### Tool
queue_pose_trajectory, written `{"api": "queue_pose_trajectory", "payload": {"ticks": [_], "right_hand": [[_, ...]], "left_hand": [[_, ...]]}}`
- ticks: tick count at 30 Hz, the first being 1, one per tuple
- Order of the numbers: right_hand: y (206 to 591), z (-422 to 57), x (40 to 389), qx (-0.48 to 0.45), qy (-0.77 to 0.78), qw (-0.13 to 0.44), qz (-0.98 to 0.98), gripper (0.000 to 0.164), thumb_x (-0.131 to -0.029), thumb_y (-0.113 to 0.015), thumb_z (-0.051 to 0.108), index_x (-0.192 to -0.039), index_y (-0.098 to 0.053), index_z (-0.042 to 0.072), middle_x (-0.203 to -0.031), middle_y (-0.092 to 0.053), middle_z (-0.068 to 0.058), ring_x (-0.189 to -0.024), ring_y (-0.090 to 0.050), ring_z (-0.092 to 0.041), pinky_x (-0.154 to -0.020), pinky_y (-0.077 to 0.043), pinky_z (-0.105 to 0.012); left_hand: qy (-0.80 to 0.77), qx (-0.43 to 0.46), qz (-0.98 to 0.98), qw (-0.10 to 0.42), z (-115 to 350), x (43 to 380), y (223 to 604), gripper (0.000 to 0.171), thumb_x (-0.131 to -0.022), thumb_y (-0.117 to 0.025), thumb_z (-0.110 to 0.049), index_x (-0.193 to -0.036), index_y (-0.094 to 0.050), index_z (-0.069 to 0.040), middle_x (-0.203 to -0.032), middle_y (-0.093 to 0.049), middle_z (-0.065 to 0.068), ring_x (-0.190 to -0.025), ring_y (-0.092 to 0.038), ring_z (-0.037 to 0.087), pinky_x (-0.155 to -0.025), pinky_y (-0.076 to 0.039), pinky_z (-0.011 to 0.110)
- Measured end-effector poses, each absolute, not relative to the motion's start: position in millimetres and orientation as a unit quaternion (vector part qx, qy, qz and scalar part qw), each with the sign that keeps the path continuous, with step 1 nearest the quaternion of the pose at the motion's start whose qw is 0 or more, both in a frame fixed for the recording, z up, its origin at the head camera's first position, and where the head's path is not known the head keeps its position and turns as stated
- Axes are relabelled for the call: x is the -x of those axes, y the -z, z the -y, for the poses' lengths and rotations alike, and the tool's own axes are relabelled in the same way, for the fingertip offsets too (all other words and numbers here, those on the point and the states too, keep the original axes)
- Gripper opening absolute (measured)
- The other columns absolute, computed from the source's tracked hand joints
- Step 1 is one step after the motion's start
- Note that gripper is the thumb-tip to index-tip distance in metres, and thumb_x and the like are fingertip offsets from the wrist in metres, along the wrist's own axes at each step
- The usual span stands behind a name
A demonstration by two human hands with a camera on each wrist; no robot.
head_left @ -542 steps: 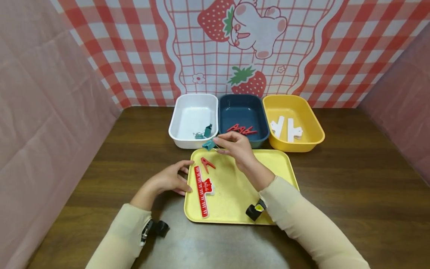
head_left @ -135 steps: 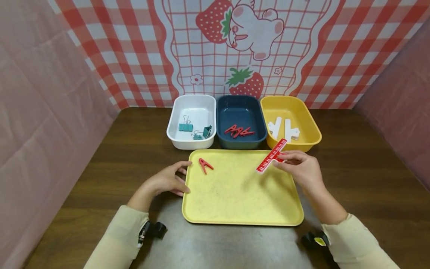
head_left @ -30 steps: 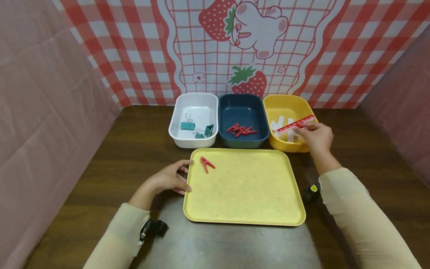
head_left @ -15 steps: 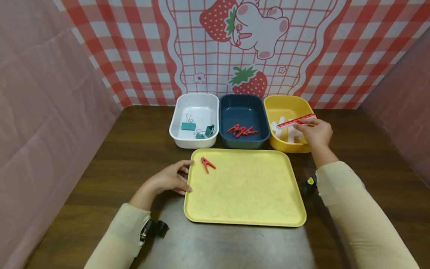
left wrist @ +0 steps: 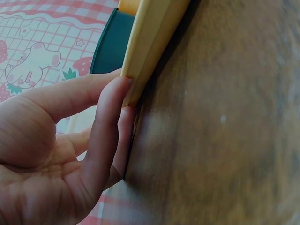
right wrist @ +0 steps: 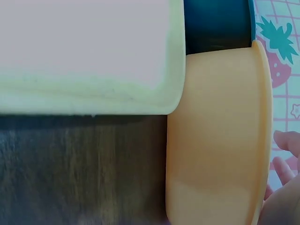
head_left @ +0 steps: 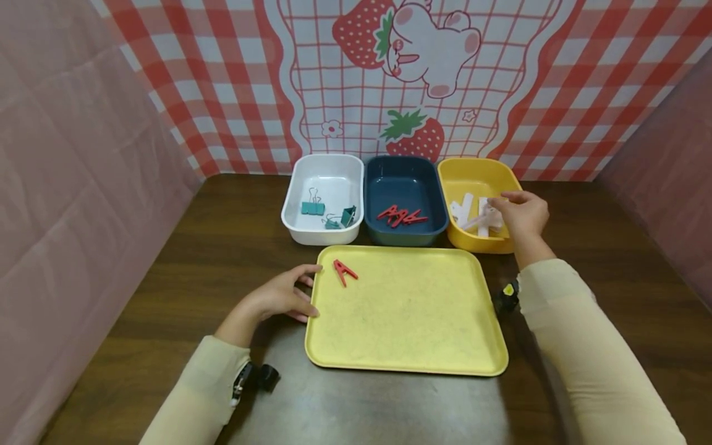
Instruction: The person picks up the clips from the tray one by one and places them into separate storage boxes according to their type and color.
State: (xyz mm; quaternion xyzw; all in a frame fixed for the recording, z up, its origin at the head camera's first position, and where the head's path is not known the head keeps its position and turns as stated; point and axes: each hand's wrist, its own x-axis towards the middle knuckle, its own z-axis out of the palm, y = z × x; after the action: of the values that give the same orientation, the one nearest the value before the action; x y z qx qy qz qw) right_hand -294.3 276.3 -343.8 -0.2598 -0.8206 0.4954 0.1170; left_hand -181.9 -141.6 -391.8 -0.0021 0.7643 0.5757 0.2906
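Observation:
My right hand (head_left: 525, 215) is over the right side of the yellow bin (head_left: 514, 242), fingers loosely bent and nothing visible between them in the right wrist view. Below its fingertips, white ruler-shaped clips (head_left: 467, 205) lie in the bin, one slanted across another; no red face shows. My left hand (head_left: 283, 294) rests its fingertips and thumb on the left rim of the yellow tray (head_left: 411, 309); in the left wrist view they touch the tray's edge. A red clothespin (head_left: 345, 272) lies at the tray's upper left.
Left of the yellow bin stand a dark blue bin (head_left: 405, 170) with red clothespins (head_left: 399, 216) and a white bin (head_left: 322, 167) with teal binder clips (head_left: 313, 207). A checked cloth (head_left: 233, 93) hangs behind them.
My right hand carried the red piano-key clip from the tray to the yellow bin and has just let it go. A teal binder clip went into the white bin earlier. The left hand stays put.

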Motion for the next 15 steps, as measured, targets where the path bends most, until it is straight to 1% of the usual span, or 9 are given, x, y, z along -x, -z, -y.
{"api": "queue_pose_trajectory", "payload": {"ticks": [4,6,10,12,15], "right_hand": [[342.6,-278.6,294.4,0.263,-0.500,0.131,0.814,0.038,-0.077,-0.074,0.038,-0.104,-0.064,0.014,-0.089,-0.053,0.011,-0.080,-0.046,-0.003,-0.069,-0.045,-0.017],[342.0,-279.7,294.4,0.261,-0.501,0.133,0.814,0.036,-0.078,-0.073,0.038,-0.103,-0.063,0.014,-0.088,-0.052,0.011,-0.078,-0.045,-0.003,-0.068,-0.044,-0.017],[341.1,-281.4,293.1,0.260,-0.499,0.129,0.816,0.044,-0.079,-0.072,0.040,-0.112,-0.062,0.012,-0.091,-0.052,0.011,-0.078,-0.046,-0.003,-0.069,-0.045,-0.018],[340.8,-281.3,291.9,0.259,-0.500,0.125,0.817,0.050,-0.079,-0.071,0.042,-0.117,-0.060,0.011,-0.093,-0.051,0.011,-0.080,-0.046,-0.003,-0.072,-0.046,-0.018],[340.4,-280.1,289.0,0.258,-0.499,0.120,0.818,0.054,-0.080,-0.069,0.044,-0.122,-0.058,0.011,-0.096,-0.051,0.011,-0.083,-0.046,-0.004,-0.077,-0.046,-0.019]], "left_hand": [[-0.576,-0.001,-0.764,0.292,141.8,182.3,392.1,0.083,-0.071,-0.071,0.016,-0.141,-0.033,-0.009,-0.123,-0.034,0.019,-0.088,-0.059,0.026,-0.065,-0.058,0.037],[-0.575,0.001,-0.765,0.291,141.9,182.4,392.2,0.083,-0.071,-0.071,0.016,-0.141,-0.034,-0.009,-0.122,-0.034,0.019,-0.088,-0.059,0.026,-0.065,-0.059,0.037],[-0.573,0.002,-0.766,0.290,141.4,182.2,391.8,0.083,-0.071,-0.071,0.016,-0.141,-0.034,-0.010,-0.122,-0.035,0.019,-0.087,-0.060,0.026,-0.064,-0.059,0.037],[-0.573,0.001,-0.766,0.290,141.4,182.2,391.7,0.083,-0.071,-0.071,0.016,-0.141,-0.034,-0.010,-0.122,-0.035,0.019,-0.087,-0.060,0.025,-0.064,-0.059,0.037],[-0.574,-0.001,-0.766,0.290,141.2,182.3,391.6,0.084,-0.071,-0.071,0.016,-0.141,-0.034,-0.010,-0.122,-0.035,0.019,-0.087,-0.060,0.025,-0.064,-0.059,0.037]]}}
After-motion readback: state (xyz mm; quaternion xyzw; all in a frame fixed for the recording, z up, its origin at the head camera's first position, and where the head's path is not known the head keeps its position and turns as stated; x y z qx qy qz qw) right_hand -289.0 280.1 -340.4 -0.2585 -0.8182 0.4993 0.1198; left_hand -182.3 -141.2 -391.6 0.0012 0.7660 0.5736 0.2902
